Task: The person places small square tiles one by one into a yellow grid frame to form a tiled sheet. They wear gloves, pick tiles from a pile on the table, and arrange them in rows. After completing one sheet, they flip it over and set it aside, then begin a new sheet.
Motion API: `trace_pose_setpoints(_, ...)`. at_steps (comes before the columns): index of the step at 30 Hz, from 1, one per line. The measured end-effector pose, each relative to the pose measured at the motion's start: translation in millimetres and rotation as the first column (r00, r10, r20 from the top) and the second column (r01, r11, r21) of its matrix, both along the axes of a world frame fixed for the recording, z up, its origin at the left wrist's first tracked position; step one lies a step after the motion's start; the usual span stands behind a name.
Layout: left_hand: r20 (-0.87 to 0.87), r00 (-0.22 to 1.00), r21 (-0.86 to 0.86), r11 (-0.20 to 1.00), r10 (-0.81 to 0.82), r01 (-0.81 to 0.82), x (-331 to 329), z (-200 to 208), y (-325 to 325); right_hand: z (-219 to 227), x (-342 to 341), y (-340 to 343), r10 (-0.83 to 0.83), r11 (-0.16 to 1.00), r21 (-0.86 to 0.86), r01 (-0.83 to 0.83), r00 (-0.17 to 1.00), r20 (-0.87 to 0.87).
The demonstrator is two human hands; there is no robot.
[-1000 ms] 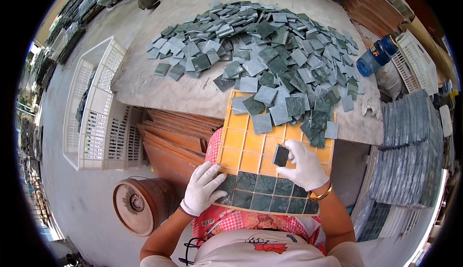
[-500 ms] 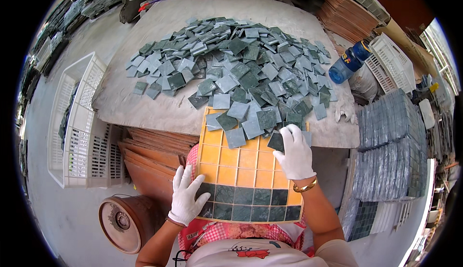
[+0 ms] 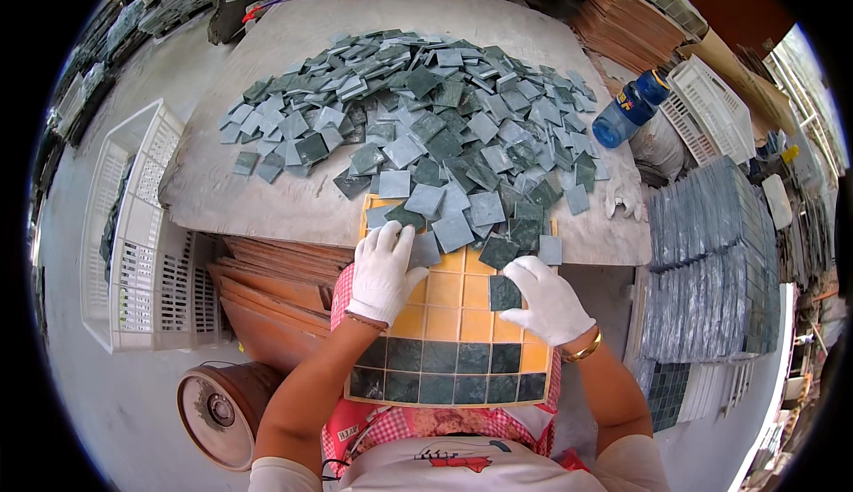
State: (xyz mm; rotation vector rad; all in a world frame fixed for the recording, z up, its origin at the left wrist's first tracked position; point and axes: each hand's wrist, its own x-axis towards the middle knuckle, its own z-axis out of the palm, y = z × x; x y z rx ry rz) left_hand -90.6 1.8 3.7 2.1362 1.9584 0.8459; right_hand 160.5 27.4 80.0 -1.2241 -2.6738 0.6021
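Note:
A yellow grid board (image 3: 435, 292) with raised pale dividers leans from the table edge toward my lap. Dark green square tiles (image 3: 437, 359) fill its two nearest rows, apart from a bare cell at the right end of the upper one. My right hand (image 3: 549, 301), in a white glove, pinches a dark green tile (image 3: 506, 292) by its right side over the right part of the board. My left hand (image 3: 382, 270), also gloved, reaches over the board's left side, fingers extended and apart from the thumb, beside a grey tile (image 3: 425, 249).
A heap of loose grey-green tiles (image 3: 426, 128) covers the table (image 3: 240, 199) and spills onto the board's far end. A blue bottle (image 3: 626, 115) stands at the right. White crates (image 3: 133, 226), brown sheets (image 3: 267, 288), a lidded bucket (image 3: 222, 412) and wrapped tile stacks (image 3: 711, 261) surround the table.
My left hand has moved from the board's lower left edge up to the loose tiles. My right hand has drawn a dark tile nearer, down over the grid. The view has shifted slightly.

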Motion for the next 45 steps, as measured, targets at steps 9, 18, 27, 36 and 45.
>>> trace_pose_setpoints(9,-0.072,0.992,-0.020,0.994,-0.107,0.106,-2,2,10,-26,80,-77,-0.097,0.983,-0.155,0.102,0.995,0.035)
trace_pose_setpoints(18,0.420,0.905,-0.131,0.982,-0.068,0.135,-22,11,-21,-16,66,-86,-0.106,0.984,-0.128,0.126,0.983,0.152)
trace_pose_setpoints(27,0.762,-0.321,-0.245,0.711,0.562,0.659,-46,14,-42,-26,17,-36,-0.200,0.977,-0.107,0.183,0.963,-0.179)
trace_pose_setpoints(36,0.293,0.955,-0.230,0.966,-0.046,0.117,-52,9,-35,-46,-84,26,-0.277,0.859,0.412,0.303,0.953,-0.124)
trace_pose_setpoints(45,0.030,0.999,-0.218,0.976,-0.017,0.023,-35,10,-51,-49,-78,22,-0.141,0.964,0.190,0.184,0.965,-0.221)
